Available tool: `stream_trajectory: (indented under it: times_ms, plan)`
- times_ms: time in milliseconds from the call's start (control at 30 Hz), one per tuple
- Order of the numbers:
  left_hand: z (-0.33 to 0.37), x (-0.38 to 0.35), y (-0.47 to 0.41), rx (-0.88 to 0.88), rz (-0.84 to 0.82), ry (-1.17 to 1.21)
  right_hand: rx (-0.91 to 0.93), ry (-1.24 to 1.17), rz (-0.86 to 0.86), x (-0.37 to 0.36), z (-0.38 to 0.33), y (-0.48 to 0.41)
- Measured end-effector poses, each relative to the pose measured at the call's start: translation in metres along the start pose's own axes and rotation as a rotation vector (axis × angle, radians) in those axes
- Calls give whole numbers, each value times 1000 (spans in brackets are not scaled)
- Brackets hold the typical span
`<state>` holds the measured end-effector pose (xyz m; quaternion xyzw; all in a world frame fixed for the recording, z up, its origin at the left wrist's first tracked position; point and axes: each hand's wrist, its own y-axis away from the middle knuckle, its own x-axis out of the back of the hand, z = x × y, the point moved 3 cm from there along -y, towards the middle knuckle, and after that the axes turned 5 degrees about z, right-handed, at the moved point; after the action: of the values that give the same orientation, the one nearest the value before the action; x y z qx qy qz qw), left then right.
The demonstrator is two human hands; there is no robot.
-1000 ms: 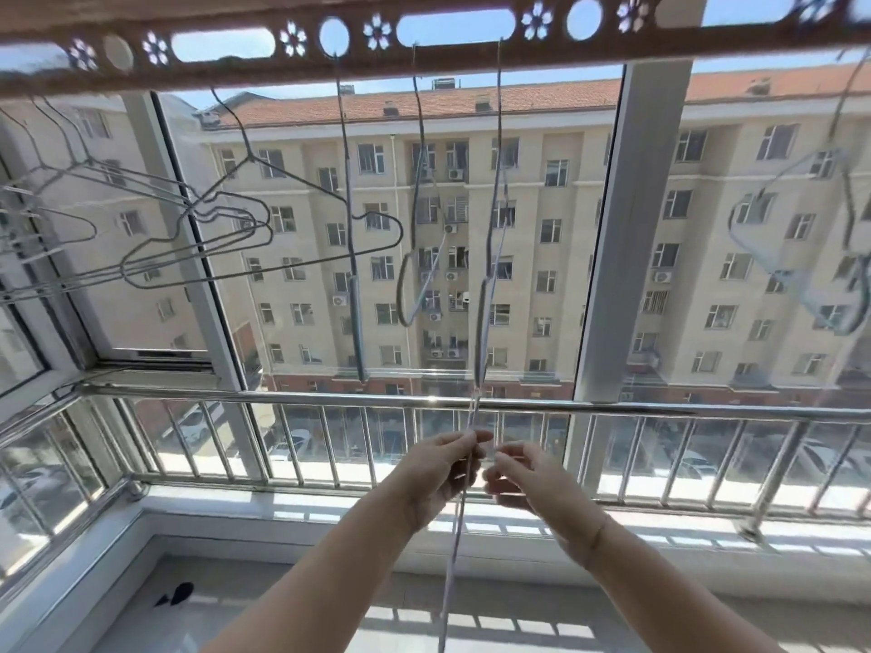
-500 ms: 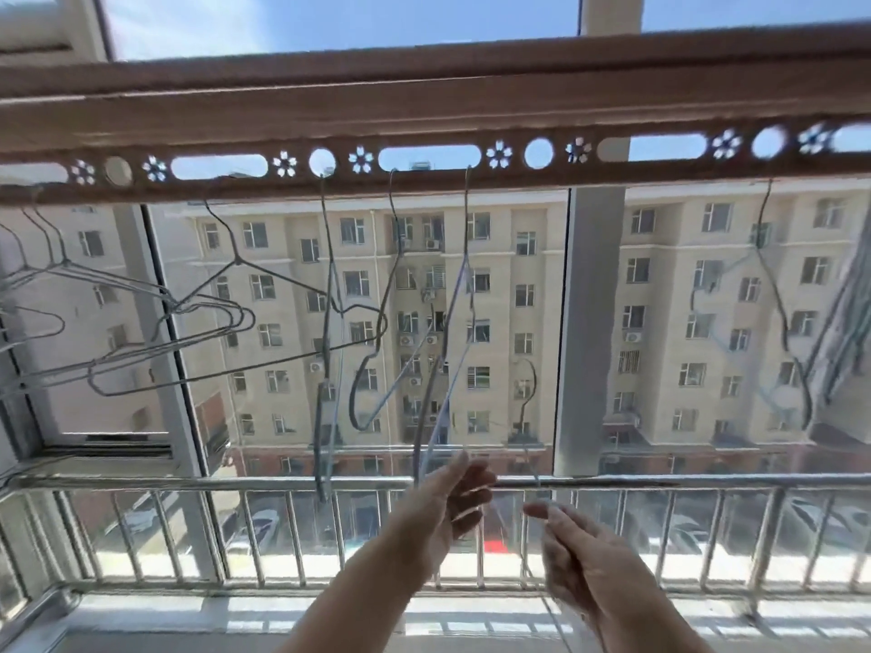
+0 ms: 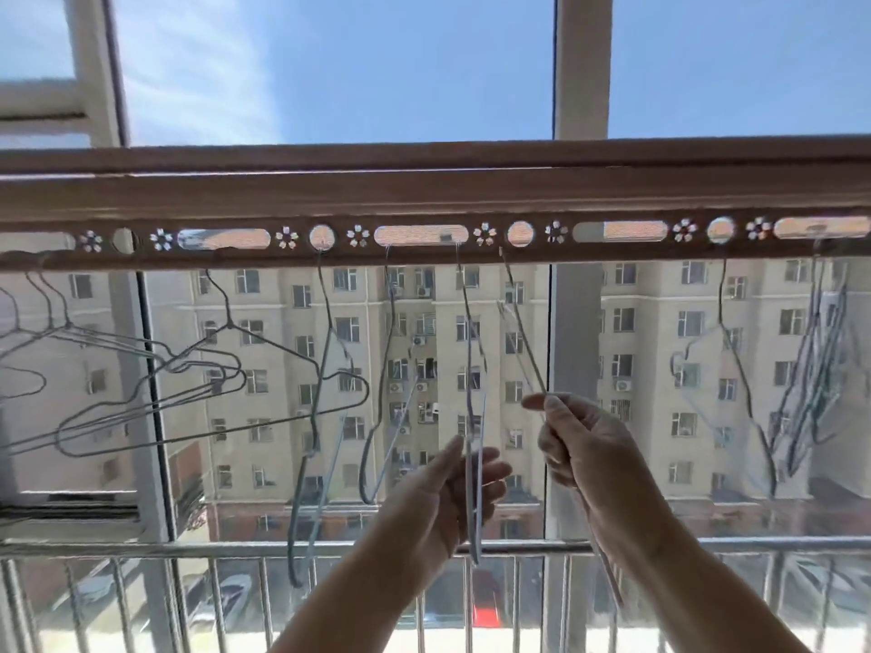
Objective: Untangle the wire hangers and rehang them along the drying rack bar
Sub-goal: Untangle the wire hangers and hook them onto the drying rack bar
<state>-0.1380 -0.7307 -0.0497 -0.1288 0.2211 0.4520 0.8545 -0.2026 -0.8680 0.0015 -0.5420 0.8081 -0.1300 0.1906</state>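
Observation:
The brown drying rack bar (image 3: 424, 200), pierced with round and flower holes, crosses the head view. My right hand (image 3: 589, 445) pinches a thin wire hanger (image 3: 521, 341), tilted, with its hook just under the bar. A pale blue hanger (image 3: 471, 369) hangs edge-on from a slot; its lower part runs past the straight fingers of my left hand (image 3: 438, 492). Two more hangers (image 3: 325, 369) hang edge-on to the left. Several overlapping hangers (image 3: 155, 393) cluster at far left. A tangled bunch (image 3: 810, 369) hangs at far right, next to a single hanger (image 3: 735, 369).
A steel balcony railing (image 3: 235, 549) runs below the hands. White window posts (image 3: 579, 63) stand behind the bar. An apartment block and parked cars lie beyond the glass.
The view has tilted upward. My hands separated and rose: the right hand lifted one hanger toward the bar, and the left opened beside the pale blue hanger.

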Motion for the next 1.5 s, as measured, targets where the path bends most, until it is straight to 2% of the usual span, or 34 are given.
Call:
stream_trajectory:
  times_ms: [167, 433, 800, 1000, 1167, 1500]
  plan:
    - [4, 2, 4, -11, 40, -32, 66, 50, 12, -19, -10, -22]
    - [12, 14, 10, -20, 85, 53, 25, 105, -2, -40, -5, -49]
    - [22, 28, 12, -35, 94, 110, -143, -118, -128, -63, 6, -43]
    - [27, 32, 8, -54, 88, 224, -185, -178, -172, -73, 10, -40]
    - [28, 40, 8, -111, 127, 232, -176, -163, -208, -77, 7, -37]
    - [10, 45, 3, -49, 121, 264, -166, -133, -173, -65, 8, -32]
